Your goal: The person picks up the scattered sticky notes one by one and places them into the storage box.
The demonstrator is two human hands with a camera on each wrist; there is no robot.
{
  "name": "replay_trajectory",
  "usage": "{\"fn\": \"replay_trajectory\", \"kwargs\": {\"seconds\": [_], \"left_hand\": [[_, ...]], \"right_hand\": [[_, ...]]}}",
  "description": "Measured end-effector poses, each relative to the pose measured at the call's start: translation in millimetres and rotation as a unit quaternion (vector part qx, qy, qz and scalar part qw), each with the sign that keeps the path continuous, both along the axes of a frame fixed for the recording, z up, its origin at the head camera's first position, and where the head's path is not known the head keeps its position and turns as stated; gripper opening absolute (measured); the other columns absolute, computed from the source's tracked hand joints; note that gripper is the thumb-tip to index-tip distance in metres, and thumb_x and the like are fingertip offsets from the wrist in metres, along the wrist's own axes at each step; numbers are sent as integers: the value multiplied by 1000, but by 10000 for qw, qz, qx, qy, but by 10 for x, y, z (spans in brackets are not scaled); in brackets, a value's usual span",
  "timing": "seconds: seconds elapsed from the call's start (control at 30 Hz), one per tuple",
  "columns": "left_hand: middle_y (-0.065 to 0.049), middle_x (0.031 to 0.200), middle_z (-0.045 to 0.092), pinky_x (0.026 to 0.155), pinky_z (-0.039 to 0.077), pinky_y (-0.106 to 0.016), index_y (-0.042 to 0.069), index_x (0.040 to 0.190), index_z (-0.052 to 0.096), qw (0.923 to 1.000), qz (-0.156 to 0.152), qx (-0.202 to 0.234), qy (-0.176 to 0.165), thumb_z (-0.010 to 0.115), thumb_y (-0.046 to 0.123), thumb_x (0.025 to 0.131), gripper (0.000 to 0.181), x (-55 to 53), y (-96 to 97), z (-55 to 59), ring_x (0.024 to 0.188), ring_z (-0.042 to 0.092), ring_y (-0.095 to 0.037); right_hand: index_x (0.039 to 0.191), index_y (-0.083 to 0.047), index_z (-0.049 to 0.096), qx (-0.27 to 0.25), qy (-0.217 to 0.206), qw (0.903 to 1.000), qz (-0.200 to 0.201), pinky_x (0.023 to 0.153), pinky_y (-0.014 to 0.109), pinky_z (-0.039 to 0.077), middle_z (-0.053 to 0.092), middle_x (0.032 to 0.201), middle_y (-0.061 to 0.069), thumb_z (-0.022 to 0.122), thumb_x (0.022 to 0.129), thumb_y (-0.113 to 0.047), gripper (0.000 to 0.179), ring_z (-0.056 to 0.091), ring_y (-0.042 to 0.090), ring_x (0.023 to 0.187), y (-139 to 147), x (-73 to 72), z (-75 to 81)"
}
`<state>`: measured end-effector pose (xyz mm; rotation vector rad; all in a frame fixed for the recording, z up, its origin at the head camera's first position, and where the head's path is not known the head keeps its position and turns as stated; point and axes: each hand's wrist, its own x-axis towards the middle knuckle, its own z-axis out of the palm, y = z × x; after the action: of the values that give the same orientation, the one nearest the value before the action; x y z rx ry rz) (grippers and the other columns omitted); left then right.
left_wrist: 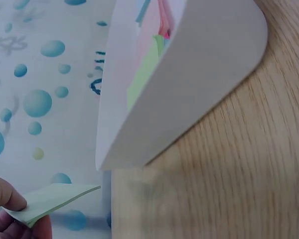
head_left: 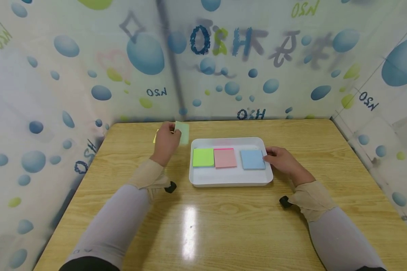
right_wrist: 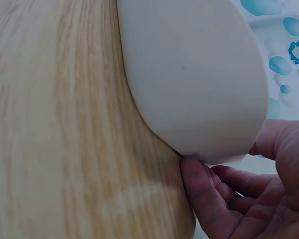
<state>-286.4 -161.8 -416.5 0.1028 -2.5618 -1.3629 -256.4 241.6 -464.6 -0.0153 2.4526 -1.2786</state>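
My left hand [head_left: 167,142] pinches a pale green sticky note pad [head_left: 182,132] between thumb and fingers, left of the tray. In the left wrist view this thin pad [left_wrist: 57,199] is gripped at one corner. A bit of yellow paper [head_left: 155,136] shows behind that hand, mostly hidden by it. On the white tray [head_left: 224,180] lie a bright green pad [head_left: 203,157], a pink pad [head_left: 225,158] beside it, and a blue pad [head_left: 253,160] to the right. My right hand [head_left: 283,160] grips the tray's right end, thumb at the rim and fingers [right_wrist: 202,189] low against the outer wall.
The tray stands on a wood-grain table [head_left: 230,226], toward its far edge. A patterned curtain [head_left: 115,82] with blue and green dots hangs behind the table and along both sides. Dark small devices are strapped at both wrists.
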Motion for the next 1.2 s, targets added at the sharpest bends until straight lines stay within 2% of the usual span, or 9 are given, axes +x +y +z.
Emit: {"fn": "replay_trajectory", "kwargs": {"seconds": [0.17, 0.37, 0.57, 0.73, 0.93, 1.2], "left_hand": [[-17, 117, 66, 78, 52, -41, 0, 122, 60, 9996, -173, 93, 181, 53, 16, 103, 26, 35, 115, 21, 101, 63, -32], [-16, 113, 67, 79, 53, -41, 1, 118, 61, 9990, -401, 125, 149, 55, 16, 102, 24, 83, 266, 29, 101, 64, -31], [-15, 113, 66, 82, 54, -40, 2, 114, 61, 9979, -508, 304, -268, 57, 17, 101, 21, 124, 415, 16, 103, 63, -29], [-14, 116, 65, 83, 53, -38, 3, 118, 62, 9949, -515, 496, -713, 59, 19, 102, 23, 141, 525, -26, 102, 61, -27], [-12, 113, 64, 81, 50, -32, 2, 119, 62, 9885, -718, 746, -1104, 62, 19, 102, 24, 147, 656, -103, 98, 59, -24], [-9, 105, 62, 69, 50, -25, 2, 120, 63, 9757, -966, 1201, -1560, 65, 17, 102, 24, 171, 817, -267, 81, 57, -17]], "right_hand": [[157, 4, 38, 30, 39, 10000, -9, 109, 48, 49, 50, 152, 26, 53, 108, -21, 57, 52, 35, 132, -2, 2, -1], [157, 4, 39, 23, 81, 10000, 1, 108, 47, 49, 50, 151, 26, 53, 108, -21, 57, 52, 35, 130, -5, 9, 9], [156, 3, 41, 47, 78, 9999, -82, 106, 45, 49, 51, 150, 26, 54, 107, -22, 56, 52, 35, 130, 16, -2, -29], [156, 2, 41, 70, 57, 9999, -108, 111, 50, 46, 50, 151, 26, 53, 107, -22, 56, 50, 36, 132, 21, -9, -35], [156, 2, 41, 96, 66, 9999, -67, 114, 53, 44, 49, 152, 26, 53, 107, -22, 56, 50, 37, 134, 13, -8, -23], [156, 2, 40, 95, 60, 9999, -71, 112, 52, 46, 50, 152, 26, 53, 107, -21, 56, 50, 36, 133, 5, 0, -22]]}}
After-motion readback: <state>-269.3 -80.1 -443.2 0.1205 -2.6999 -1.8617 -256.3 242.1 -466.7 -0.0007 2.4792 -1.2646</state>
